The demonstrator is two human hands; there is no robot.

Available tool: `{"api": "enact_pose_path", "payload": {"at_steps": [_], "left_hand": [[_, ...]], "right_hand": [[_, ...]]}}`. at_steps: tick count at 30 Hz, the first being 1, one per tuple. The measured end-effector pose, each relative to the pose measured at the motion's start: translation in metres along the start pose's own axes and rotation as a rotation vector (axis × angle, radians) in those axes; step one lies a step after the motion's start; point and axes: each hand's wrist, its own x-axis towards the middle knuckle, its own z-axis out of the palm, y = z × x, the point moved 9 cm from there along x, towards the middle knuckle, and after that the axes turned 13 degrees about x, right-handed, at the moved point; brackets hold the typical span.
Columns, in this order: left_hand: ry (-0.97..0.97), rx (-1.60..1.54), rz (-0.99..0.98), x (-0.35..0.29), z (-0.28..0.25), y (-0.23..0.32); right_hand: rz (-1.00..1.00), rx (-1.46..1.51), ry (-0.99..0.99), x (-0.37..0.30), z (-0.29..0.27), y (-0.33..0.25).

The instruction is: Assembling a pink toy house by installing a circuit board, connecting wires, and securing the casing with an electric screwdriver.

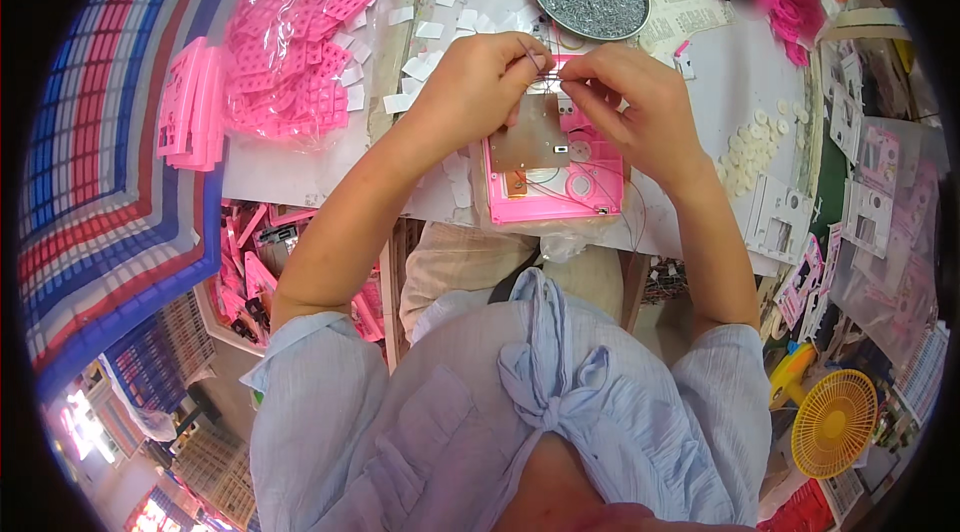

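Note:
Both my hands are over a pink plastic casing (555, 212) that lies open on the table. A flat brown circuit board (527, 144) rests over its left part. My left hand (488, 80) is closed at the casing's far edge, pinching thin wires (546, 78). Close beside it on the right, the fingertips of my right hand (632, 104) are pinched on the same wires. Thin loose wires also run across the near part of the casing. My fingers hide the wire ends and the casing's far edge.
A round metal dish (590, 37) of small screws stands beyond my hands. Left are white pieces (428, 30), a clear bag of pink parts (290, 52) and stacked pink panels (190, 107). Small white round parts (765, 137) and white panels (778, 217) lie right. A yellow fan (833, 422) is lower right.

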Motion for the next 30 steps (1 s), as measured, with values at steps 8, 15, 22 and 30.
{"api": "enact_pose_path", "payload": {"at_steps": [8, 15, 22, 30], "left_hand": [[-0.214, -0.227, -0.012, 0.006, 0.015, -0.007], [-0.056, -0.210, -0.047, -0.007, 0.013, -0.005], [0.385, 0.285, 0.449, -0.036, -0.007, 0.023], [0.152, 0.336, 0.417, -0.023, -0.013, 0.023]], "right_hand": [[-0.299, -0.443, -0.478, 0.048, 0.040, -0.048], [0.251, -0.191, -0.699, 0.067, 0.030, 0.044], [0.056, -0.470, -0.181, -0.004, 0.021, 0.025], [0.136, -0.501, -0.421, -0.022, 0.049, 0.014]]}}
